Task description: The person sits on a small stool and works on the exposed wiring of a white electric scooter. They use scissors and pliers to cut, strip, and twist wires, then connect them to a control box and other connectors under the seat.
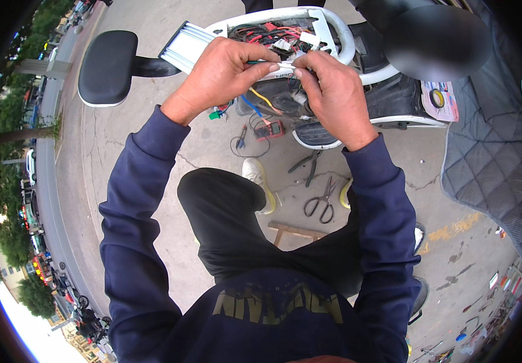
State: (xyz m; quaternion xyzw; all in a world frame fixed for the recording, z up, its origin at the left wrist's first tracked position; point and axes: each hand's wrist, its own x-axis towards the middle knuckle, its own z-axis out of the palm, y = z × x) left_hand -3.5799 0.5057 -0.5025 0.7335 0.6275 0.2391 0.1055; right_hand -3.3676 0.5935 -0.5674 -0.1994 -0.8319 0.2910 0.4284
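Between thumb and forefinger, my left hand (234, 68) pinches a thin wire (287, 66), with a green stretch showing at the fingers. The other end of its white part is pinched by my right hand (331, 90). Just beyond both hands, the open body of a white electric scooter (345, 38) holds a tangle of red and black wires (265, 34) with white connectors. Yellow (263, 97) and blue (249, 105) wires hang below my hands. A silver finned metal case (186, 43) stands behind my left hand. What joins the wire inside my fingertips is hidden.
On the concrete lie a red multimeter (275, 129), pliers (308, 167), black-handled scissors (320, 206) and a small wooden stool (295, 230). A padded backrest (108, 66) juts out at left. A tape roll (436, 98) rests on the scooter beside a quilted cover (483, 154). A person stands beyond the scooter.
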